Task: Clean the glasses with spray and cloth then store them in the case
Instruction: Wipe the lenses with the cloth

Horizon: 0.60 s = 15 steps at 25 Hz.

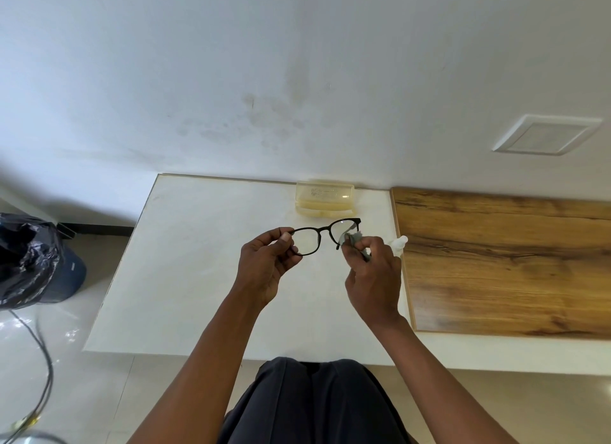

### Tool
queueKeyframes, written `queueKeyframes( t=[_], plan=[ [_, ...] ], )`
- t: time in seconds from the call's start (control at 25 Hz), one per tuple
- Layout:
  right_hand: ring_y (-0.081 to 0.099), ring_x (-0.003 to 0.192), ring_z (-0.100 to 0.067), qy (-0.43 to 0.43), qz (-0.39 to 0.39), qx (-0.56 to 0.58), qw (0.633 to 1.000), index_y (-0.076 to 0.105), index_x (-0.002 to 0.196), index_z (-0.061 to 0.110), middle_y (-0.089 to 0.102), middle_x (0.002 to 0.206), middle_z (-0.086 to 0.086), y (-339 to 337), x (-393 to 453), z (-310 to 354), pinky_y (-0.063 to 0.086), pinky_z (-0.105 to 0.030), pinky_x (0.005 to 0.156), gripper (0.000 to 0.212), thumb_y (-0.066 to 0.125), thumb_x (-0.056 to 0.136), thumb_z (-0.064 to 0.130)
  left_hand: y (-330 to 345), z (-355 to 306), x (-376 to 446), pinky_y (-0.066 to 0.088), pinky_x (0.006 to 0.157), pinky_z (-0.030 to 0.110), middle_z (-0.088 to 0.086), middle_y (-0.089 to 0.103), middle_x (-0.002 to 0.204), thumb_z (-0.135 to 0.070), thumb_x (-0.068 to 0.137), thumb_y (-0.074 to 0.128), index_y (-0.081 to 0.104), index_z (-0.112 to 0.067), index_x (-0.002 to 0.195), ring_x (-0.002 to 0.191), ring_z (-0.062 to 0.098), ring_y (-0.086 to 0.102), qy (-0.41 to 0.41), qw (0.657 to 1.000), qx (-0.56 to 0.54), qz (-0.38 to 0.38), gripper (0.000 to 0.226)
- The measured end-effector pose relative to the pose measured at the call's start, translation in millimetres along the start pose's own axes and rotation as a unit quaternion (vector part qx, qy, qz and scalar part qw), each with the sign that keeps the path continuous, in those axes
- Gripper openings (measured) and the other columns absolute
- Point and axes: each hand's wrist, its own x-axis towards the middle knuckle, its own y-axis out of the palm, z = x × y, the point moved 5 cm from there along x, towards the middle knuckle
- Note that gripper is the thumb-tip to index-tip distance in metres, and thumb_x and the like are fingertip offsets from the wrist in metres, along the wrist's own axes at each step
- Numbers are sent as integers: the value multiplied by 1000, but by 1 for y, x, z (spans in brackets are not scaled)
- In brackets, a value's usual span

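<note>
A white table top (205,278) is set against a pale wall (231,79), on which faint stains are seen above the table. To the right, a wood-grain board (506,261) is laid flush beside the white surface. A square white plate (547,134), possibly a vent cover, is fixed to the wall at the upper right. On the left, a dark bin lined with a black plastic bag (28,255) is placed on the glossy tiled floor (82,377). Dark cables (43,361) are trailed across the floor at the lower left.
</note>
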Motion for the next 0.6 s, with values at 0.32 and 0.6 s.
queueKeyframes(
  t=[0.32,0.6],
  plan=[
    [60,69,-31,66,-11,26,997,73,96,11,59,82,-12,1,21,-10,45,-35,58,47,72,57,-14,5,2,-3,56,58,24,9,52,69,0,90,52,64,-4,90,64,18,54,-3,1000,9,16,13],
    [58,68,-28,-1,1,8,1000,72,99,13,59,82,-11,3,6,12,35,-27,57,52,74,54,-12,3,-1,-2,55,58,23,10,52,69,0,90,52,65,-5,89,65,18,54,5,1000,19,12,14]
  ],
)
